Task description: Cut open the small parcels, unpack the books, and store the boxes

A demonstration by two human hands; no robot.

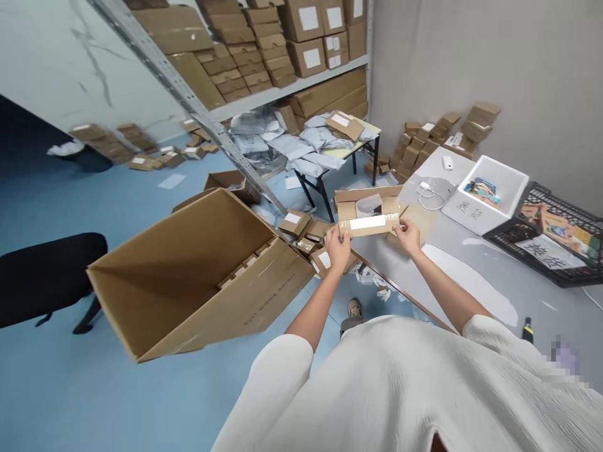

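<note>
1. Brown box (370,231) is up in both hands, out in front of the person, near the end of the long grey table (440,232). Its back flap stands up, and a long white label (367,222) runs along the side that faces the person.
2. Left hand (338,248) pinches the box at its near left corner, with the thumb on the front.
3. Right hand (409,237) pinches the box at its near right corner.
4. Something pale (369,204) is in the box. It may be paper or a bag, but it is too small to be sure.
5. On the table, past the right hand, sit a white tub (456,216) with black writing on its side and a black crate (584,276) right next to it. A white cord (429,199) lies near the tub.
6. To the left of the person is a big open box (264,301) with small boxes (245,267) in it.
7. Farther back, grey bags (293,147) are piled on a little table (370,130). Behind them, a metal shelf (277,94) is full of brown boxes.
</note>
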